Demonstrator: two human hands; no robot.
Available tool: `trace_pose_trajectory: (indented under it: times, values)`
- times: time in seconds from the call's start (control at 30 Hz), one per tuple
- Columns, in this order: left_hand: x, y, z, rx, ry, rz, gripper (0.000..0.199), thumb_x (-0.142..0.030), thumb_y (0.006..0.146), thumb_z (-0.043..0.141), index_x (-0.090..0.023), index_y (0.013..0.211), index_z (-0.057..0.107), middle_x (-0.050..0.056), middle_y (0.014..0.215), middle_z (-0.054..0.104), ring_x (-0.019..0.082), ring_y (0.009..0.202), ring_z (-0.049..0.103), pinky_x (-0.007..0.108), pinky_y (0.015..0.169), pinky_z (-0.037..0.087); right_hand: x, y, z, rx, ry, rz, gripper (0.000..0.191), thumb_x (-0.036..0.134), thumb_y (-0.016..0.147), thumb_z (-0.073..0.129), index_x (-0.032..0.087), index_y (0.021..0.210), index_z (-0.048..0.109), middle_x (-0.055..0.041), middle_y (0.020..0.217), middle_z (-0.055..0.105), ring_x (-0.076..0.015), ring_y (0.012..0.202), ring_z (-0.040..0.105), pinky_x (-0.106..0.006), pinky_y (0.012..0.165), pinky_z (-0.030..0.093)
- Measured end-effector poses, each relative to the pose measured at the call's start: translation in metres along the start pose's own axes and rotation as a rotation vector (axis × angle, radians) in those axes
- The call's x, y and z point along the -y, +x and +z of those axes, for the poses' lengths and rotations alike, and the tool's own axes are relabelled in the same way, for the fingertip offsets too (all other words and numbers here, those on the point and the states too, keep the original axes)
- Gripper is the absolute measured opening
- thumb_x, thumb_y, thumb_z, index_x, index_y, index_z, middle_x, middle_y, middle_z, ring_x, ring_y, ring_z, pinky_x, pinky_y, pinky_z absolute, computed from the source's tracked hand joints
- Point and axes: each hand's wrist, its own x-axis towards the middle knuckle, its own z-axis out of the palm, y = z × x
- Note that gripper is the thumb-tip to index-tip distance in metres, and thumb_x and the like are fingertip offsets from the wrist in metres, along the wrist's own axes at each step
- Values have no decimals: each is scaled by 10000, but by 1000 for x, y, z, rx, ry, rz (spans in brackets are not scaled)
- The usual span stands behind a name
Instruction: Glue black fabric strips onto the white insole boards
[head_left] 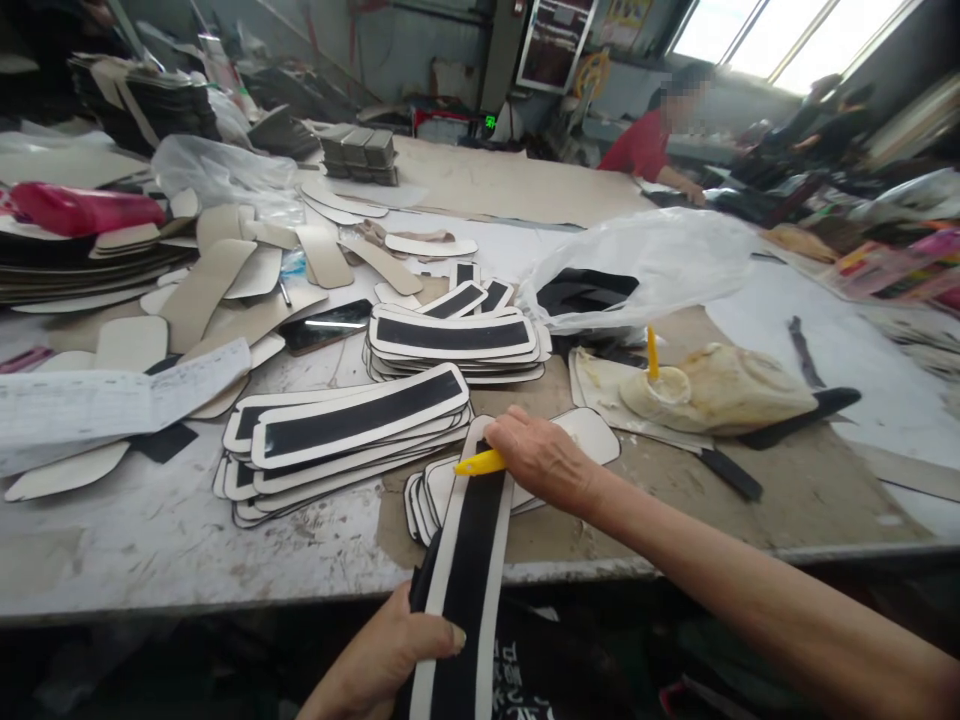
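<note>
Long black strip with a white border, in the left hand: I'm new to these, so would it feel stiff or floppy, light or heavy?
The strip is probably light, as it looks thin. It seems stiff rather than limp, running nearly straight beyond the left hand.

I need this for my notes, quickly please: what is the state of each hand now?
Left hand: closed, holding the black-and-white strip, thumb on top.
Right hand: closed, holding the yellow tool.
</note>
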Motion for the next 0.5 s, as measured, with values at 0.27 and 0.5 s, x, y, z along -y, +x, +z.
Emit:
trace_pose_trajectory:
  times: [0.27,0.5]
  values:
    - [11,6,-1,-39,-132,-66,446,-154,551,642,-106,992,597,61,687,634,196,641,573,308,622,445,-11,10,13,18,-68,102,146,99,886,403,158,836,527,-30,675,559,-162,632,456,-253,518,281]
    - [10,7,-3,5,-167,-26,398,-176,609,596,-94,998,605,70,695,652,236,688,605,335,680,445,13,-1,-37,-81,-52,222,124,96,865,412,156,843,519,-36,695,551,-138,579,447,-259,495,254]
